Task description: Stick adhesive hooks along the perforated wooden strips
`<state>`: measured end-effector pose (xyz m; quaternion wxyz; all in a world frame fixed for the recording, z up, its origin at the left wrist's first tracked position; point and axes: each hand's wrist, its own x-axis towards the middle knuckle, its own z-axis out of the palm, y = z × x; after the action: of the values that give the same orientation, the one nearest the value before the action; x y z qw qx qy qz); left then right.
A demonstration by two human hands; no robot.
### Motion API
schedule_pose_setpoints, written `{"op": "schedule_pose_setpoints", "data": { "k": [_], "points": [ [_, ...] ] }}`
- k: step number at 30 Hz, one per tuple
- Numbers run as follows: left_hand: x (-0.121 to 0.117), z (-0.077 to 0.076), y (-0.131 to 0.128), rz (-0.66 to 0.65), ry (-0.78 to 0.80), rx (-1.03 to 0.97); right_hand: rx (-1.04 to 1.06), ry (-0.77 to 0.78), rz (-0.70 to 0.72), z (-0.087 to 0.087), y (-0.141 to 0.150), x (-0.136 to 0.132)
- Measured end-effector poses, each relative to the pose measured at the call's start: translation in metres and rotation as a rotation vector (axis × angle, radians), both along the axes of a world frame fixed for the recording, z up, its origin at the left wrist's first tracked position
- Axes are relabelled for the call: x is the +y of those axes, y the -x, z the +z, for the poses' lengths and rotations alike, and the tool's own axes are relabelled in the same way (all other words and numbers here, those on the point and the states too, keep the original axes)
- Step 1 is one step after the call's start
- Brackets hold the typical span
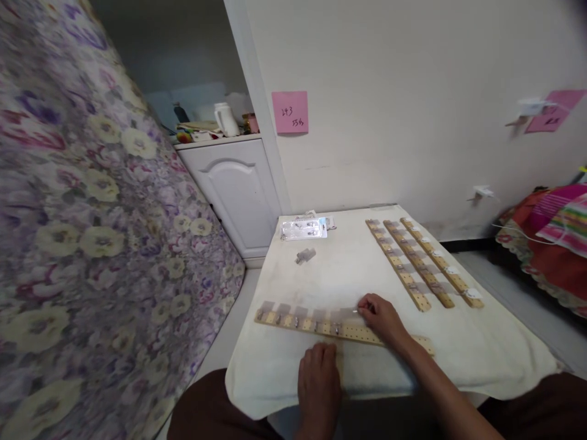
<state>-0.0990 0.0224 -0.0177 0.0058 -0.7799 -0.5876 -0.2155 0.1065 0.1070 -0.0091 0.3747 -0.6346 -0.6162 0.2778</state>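
Observation:
A perforated wooden strip (pixel 362 333) lies across the near part of the cloth-covered table, with several small metal pieces along it. Each of these has a grey translucent card or bag behind it. My right hand (pixel 383 318) is just above the strip's right half, thumb and fingertips pinched on a small whitish piece (pixel 355 311), too small to name. Closer to the front edge, my left hand (pixel 320 379) rests palm down with its fingers laid forward on the cloth. A pale yellowish narrow shape beside it is partly hidden.
Three more perforated wooden strips (pixel 398 266) with small pieces lie at the right. Clear blister packs (pixel 303 228) sit at the far left corner, with a small grey translucent bag (pixel 305 255) nearer. A floral curtain (pixel 101 232) hangs left; a wall (pixel 376 122) stands behind.

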Motion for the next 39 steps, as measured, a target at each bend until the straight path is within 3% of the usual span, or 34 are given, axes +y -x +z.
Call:
{"op": "schedule_pose_setpoints", "data": {
  "k": [9,14,17,20,24,27,32,35,39],
  "points": [
    [0.0,0.003,-0.002,0.008,0.041,-0.011,0.406,0.035,-0.035,0.002,-0.006,-0.006],
    [0.001,-0.001,0.002,-0.015,0.047,-0.105,0.47,0.038,0.035,0.003,-0.007,-0.01],
    [-0.002,-0.003,0.004,-0.109,0.015,-0.26,0.483,0.015,0.073,0.008,-0.008,-0.016],
    [-0.008,0.005,-0.001,-0.195,0.036,-0.492,0.491,0.045,0.173,0.02,-0.01,-0.025],
    [-0.012,0.028,-0.014,-0.142,0.255,-0.802,0.497,0.142,0.34,0.04,-0.005,-0.041],
    [-0.008,0.035,-0.021,-0.106,0.488,-1.035,0.47,0.174,0.433,0.048,0.006,-0.051],
    [-0.007,0.025,-0.022,-0.122,0.698,-1.327,0.53,0.216,0.539,0.046,0.021,-0.058],
    [-0.01,0.026,-0.021,-0.045,0.677,-1.383,0.63,0.276,0.512,0.04,0.019,-0.059],
    [-0.013,0.036,-0.022,0.011,0.616,-1.461,0.608,0.448,0.559,0.034,0.014,-0.066]
  ]
}}
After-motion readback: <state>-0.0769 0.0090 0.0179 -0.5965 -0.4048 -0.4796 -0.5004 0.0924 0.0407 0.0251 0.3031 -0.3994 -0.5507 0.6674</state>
